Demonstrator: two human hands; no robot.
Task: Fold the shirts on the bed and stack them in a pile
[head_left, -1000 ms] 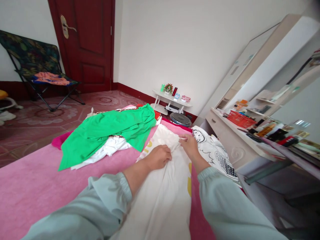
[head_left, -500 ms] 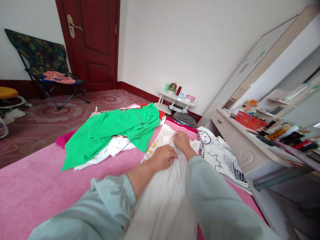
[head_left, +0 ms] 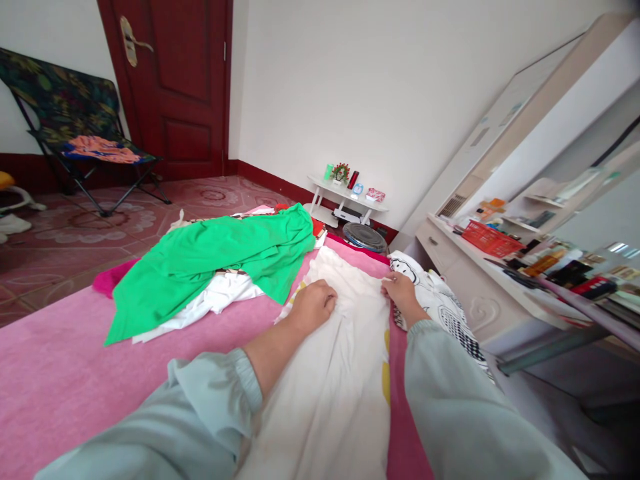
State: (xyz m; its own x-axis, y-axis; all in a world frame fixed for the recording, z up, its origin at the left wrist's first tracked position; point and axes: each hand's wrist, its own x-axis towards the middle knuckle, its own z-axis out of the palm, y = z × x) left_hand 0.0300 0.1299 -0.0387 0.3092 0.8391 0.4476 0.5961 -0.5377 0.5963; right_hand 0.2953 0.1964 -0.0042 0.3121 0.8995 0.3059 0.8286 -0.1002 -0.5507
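- White garment lies lengthwise on the pink bedspread, under and between both hands.
- Right hand has thumb and fingers closed on its far right corner; a light, steady pinch there should serve best.
- Left hand rests on the cloth near the far left edge, fingers curled; whether it grips or only presses, I cannot tell.
- Creases run down the fabric from between the hands. Drawing the two edges evenly apart, then stroking toward the body, would likely flatten them; pulling one side alone could skew it.
- Green garment sits on a clothes pile to the left, black-and-white printed cloth just beside the right hand; best keep both from snagging.
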